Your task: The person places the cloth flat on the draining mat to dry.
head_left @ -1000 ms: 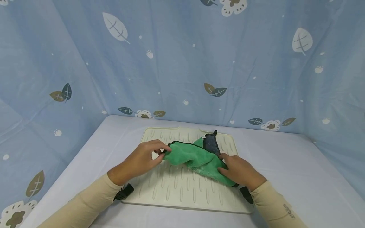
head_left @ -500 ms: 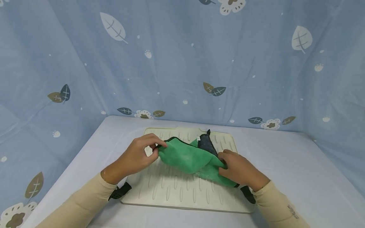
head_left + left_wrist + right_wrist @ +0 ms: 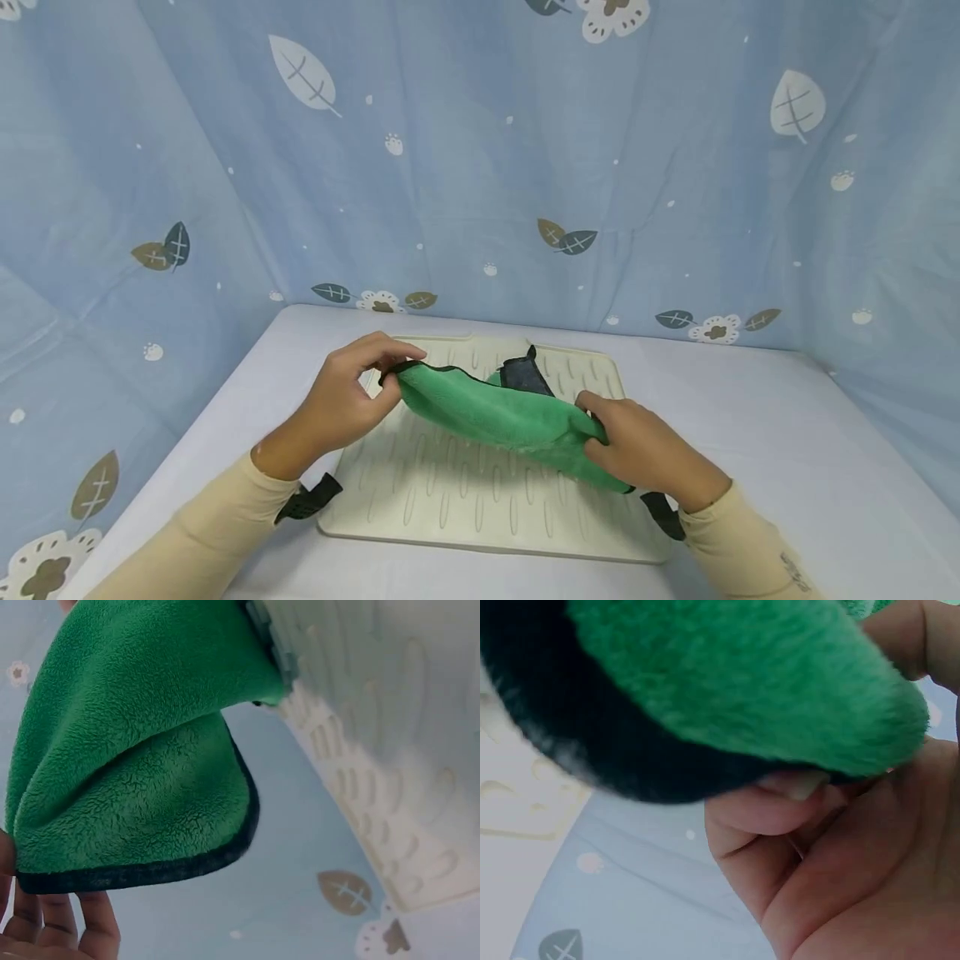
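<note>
A plush green cloth (image 3: 495,412) with dark edging stretches between both hands over the cream ribbed mat. My left hand (image 3: 352,387) pinches its left corner, raised above the mat; in the left wrist view the fingers (image 3: 97,922) show below the dark-edged cloth (image 3: 135,787). My right hand (image 3: 637,442) grips the other end near the mat's right side, and in the right wrist view its fingers (image 3: 757,814) curl against the cloth's edge (image 3: 615,750). Behind the green face a dark section (image 3: 525,375) with a small loop stands up.
The cream mat (image 3: 450,517), patterned with raised ovals, lies on a white-covered table (image 3: 742,433). Blue curtain (image 3: 480,167) with leaf and flower prints hangs around the back and sides. Dark straps (image 3: 311,498) are at both wrists.
My left hand has moved left and up, drawing the cloth's left corner out and flattening its folds. The dark section behind has shifted left. My right hand has barely moved.
</note>
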Motion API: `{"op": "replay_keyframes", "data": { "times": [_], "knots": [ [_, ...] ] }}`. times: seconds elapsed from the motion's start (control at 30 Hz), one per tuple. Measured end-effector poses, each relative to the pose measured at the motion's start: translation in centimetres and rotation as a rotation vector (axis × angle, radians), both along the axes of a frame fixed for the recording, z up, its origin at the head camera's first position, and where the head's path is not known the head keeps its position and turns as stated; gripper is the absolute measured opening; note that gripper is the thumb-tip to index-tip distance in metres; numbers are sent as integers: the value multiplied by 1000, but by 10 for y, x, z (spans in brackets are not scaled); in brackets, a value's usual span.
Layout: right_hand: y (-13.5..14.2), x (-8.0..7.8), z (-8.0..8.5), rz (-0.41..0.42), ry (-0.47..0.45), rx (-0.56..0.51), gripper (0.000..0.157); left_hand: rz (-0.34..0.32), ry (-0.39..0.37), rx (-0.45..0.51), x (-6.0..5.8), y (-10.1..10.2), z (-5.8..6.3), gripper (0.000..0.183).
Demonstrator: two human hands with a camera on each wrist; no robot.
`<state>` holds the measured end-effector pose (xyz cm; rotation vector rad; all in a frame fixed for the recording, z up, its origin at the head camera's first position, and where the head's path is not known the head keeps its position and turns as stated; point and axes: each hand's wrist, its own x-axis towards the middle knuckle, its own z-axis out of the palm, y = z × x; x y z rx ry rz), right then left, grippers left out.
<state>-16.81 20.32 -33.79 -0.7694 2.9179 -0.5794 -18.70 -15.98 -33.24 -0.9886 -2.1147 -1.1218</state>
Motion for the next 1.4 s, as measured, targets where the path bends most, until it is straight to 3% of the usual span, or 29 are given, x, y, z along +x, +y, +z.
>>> {"op": "replay_keyframes", "data": {
  "times": [0.23, 0.5, 0.73, 0.87, 1.03, 1.4],
  "knots": [
    [1, -1, -1, 38, -44, -67, 21, -35, -55, 32, 1, 0, 1, 47],
    [7, -9, -14, 60, -175, -47, 15, 40, -266, -144, -4, 4, -12, 41],
    [2, -11, -22, 110, -191, -52, 12, -17, -398, -265, -6, 4, -17, 41],
    [-4, -9, -25, 135, -220, -87, 27, -51, -474, -331, -6, 4, -18, 39],
    [-11, -6, -27, 140, -275, -147, 33, -99, -550, -423, -7, 3, -21, 30],
    [-21, -1, -34, 225, -305, -228, 27, -151, -643, -613, -5, 0, -27, 20]
  ]
}}
